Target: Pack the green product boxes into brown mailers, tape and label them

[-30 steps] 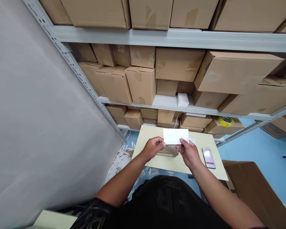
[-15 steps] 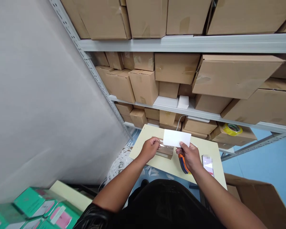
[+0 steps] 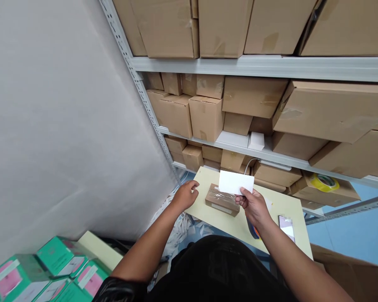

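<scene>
My right hand (image 3: 251,204) pinches a blank white label (image 3: 234,183) at its lower right corner, thumb on top. The label is a flat rectangle held above the table (image 3: 201,218). Just below it, a small taped cardboard box (image 3: 220,202) lies on the tabletop, its far edge partly covered by the label. My left hand (image 3: 185,196) is apart from the label, over the table's left edge, thumb and fingers spread with nothing visible between them. Beside my right wrist sits a blue and orange object (image 3: 253,228), mostly hidden by the forearm.
A phone (image 3: 286,227) lies at the table's right. Behind stand shelves (image 3: 220,144) stacked with cardboard boxes; a yellow tape roll (image 3: 324,183) rests on one. White paper scraps (image 3: 179,228) litter the floor. Green boxes (image 3: 55,256) are at lower left, a grey wall (image 3: 66,126) at left.
My left hand has let go of the label and moved left, off the box. My right hand keeps hold of the label. The view has turned left, bringing green boxes into sight.
</scene>
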A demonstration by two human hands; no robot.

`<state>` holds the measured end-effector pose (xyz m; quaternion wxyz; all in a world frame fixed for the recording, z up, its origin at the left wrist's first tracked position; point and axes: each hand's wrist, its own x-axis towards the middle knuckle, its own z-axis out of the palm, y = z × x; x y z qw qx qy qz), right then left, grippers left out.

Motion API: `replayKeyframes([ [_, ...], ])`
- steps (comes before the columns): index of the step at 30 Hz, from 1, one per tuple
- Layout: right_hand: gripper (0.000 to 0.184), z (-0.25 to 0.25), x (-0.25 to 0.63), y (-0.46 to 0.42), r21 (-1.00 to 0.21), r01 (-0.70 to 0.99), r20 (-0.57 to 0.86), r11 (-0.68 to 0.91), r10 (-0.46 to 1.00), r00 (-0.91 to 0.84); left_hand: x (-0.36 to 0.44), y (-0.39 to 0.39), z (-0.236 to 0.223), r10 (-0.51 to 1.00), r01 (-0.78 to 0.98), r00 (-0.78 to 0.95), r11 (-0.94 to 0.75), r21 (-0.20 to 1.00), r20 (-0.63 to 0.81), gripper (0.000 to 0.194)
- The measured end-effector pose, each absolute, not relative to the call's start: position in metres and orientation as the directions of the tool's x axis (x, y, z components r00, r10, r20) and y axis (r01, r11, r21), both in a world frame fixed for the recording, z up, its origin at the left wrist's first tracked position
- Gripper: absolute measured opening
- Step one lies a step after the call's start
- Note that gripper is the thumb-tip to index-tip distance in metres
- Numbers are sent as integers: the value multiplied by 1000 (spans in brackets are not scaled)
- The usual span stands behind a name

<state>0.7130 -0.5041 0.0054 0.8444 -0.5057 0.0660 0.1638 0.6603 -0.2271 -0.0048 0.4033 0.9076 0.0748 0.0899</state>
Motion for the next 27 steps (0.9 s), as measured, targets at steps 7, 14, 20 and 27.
replayKeyframes([
  [7,41,9,709,-458,-876,-353,-275,329,261,925,674,-213,42,48,4,999,25,1000,-5,37],
  [14,38,17,705,-435,-925,-308,-250,221,256,934,680,-204,58,16,19,1000,113,993,-21,35],
  [20,37,27,708,-434,-930,-289,-235,228,237,943,688,-205,66,-19,20,1000,162,987,-17,34],
  [27,36,39,714,-445,-917,-289,-237,275,210,949,696,-212,67,-70,48,997,282,958,-29,24],
])
